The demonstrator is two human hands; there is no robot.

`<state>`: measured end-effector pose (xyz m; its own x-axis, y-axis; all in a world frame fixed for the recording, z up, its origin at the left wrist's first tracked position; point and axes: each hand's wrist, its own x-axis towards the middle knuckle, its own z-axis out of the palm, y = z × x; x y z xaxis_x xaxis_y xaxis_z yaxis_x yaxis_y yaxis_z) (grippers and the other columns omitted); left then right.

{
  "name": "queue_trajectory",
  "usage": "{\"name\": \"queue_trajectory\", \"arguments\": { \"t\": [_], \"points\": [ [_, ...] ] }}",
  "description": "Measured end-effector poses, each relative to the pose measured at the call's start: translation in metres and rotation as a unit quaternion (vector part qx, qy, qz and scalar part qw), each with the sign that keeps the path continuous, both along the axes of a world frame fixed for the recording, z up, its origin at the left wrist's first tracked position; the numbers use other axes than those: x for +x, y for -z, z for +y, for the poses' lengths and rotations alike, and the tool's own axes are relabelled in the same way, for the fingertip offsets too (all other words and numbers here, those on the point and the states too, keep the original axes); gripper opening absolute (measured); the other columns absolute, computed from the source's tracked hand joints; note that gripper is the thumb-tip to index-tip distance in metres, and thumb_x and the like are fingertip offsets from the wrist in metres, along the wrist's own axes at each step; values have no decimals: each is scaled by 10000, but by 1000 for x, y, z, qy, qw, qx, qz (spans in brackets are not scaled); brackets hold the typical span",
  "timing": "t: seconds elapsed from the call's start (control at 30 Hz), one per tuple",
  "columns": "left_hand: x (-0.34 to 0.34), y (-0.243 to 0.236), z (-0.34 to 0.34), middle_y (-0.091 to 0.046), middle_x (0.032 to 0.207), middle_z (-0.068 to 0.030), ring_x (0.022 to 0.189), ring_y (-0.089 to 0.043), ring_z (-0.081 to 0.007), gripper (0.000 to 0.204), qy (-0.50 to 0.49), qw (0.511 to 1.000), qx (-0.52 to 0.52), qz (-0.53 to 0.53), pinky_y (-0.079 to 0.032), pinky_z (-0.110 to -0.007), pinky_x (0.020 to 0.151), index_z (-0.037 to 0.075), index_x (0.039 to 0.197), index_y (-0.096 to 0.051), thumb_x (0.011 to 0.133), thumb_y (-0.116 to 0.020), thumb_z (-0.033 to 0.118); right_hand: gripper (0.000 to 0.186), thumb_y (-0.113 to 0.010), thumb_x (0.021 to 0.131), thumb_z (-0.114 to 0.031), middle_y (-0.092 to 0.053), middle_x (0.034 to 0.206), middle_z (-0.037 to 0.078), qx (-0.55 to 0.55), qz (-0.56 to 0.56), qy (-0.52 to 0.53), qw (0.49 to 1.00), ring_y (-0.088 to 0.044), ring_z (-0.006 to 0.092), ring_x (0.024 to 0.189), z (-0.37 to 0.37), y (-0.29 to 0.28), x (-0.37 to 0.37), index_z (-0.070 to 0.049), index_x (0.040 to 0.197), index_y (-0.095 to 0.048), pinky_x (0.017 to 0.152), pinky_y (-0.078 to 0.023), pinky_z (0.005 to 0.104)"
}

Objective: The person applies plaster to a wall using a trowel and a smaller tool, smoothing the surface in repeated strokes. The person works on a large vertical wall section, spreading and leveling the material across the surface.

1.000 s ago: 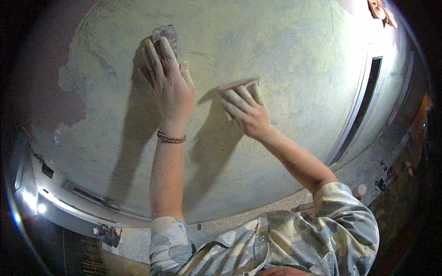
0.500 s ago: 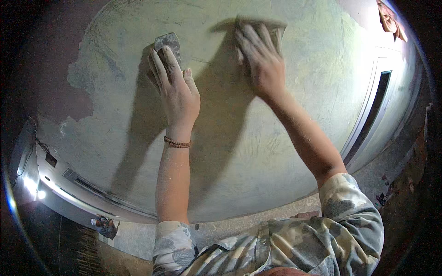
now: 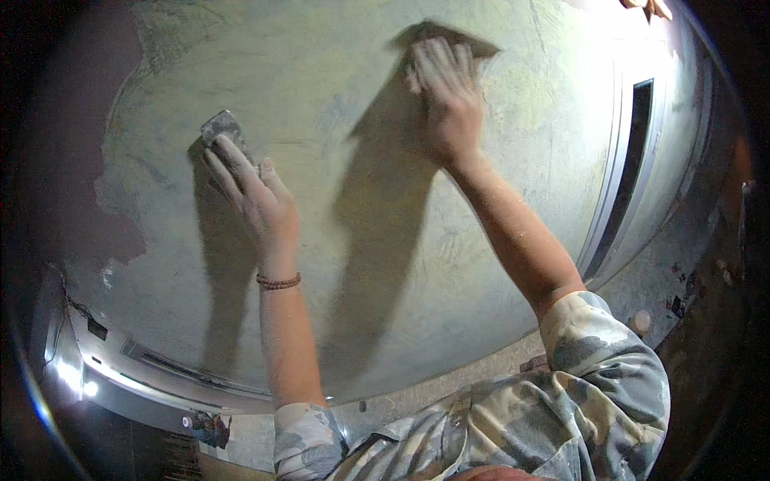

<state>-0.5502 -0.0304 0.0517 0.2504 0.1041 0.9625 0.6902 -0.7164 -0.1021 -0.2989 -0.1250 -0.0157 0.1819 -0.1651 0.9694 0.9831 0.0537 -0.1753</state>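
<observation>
A pale green, patchily coated wall (image 3: 481, 240) fills most of the view. My left hand (image 3: 269, 208) is dusty and wears a beaded bracelet (image 3: 278, 282). It holds a scraper with a grey blade (image 3: 222, 124), fingers laid along it against the wall; the handle is hidden by the hand. Higher up and to the right, my right hand (image 3: 453, 104) presses a flat, dark sanding pad (image 3: 469, 42) to the wall. Fingers spread over the pad hide most of it, and motion blurs its edges.
A narrow upright frame with a dark slot (image 3: 634, 168) stands at the right. Cloth (image 3: 648, 8) hangs at the top right. A bright lamp (image 3: 90, 389) shines at the lower left, near another person (image 3: 210, 430). The coating ends raggedly against purple wall (image 3: 72, 192) at the left.
My left hand has moved down and left with the scraper, which now tilts left. My right hand stays high on the wall with the pad, slightly shifted. The view has turned a little.
</observation>
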Motion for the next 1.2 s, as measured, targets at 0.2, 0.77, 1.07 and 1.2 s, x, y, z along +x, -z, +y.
{"name": "queue_trajectory", "arguments": {
  "t": [0.2,0.77,1.07,1.2],
  "points": [
    [12,2,5,-125,1658,-338,1545,-167,-460,653,23,1000,-5,-7,-240,-503,1252,-26,1621,-139,1089,-447,195,439,-596,963,-208,-510,1557,111,-117,-77,-23,990,-366,387,1506,-5,99,8,-121,1391,-635,1260,-194,605],
    [13,6,6,-154,1674,-277,1558,-141,-431,683,-7,1000,-4,7,-234,-528,1273,7,1636,-98,1100,-427,273,415,-554,1013,-200,-543,1516,171,93,216,13,972,-414,412,1471,-38,68,90,-41,1389,-628,1246,-242,561],
    [15,8,8,-146,1689,-242,1565,-123,-414,651,-1,1000,-8,13,-229,-506,1281,13,1639,-95,1106,-387,248,402,-600,934,-138,-600,1453,175,65,167,97,979,-485,394,1426,-46,102,100,-42,1317,-678,1227,-294,562],
    [16,8,6,-208,1665,-271,1538,-197,-437,655,-14,1000,19,3,-255,-509,1251,-5,1633,-124,1095,-415,230,462,-506,1014,-165,-524,1524,181,75,133,12,988,-350,373,1512,-41,65,103,-31,1452,-567,1281,-140,527]
  ]
}}
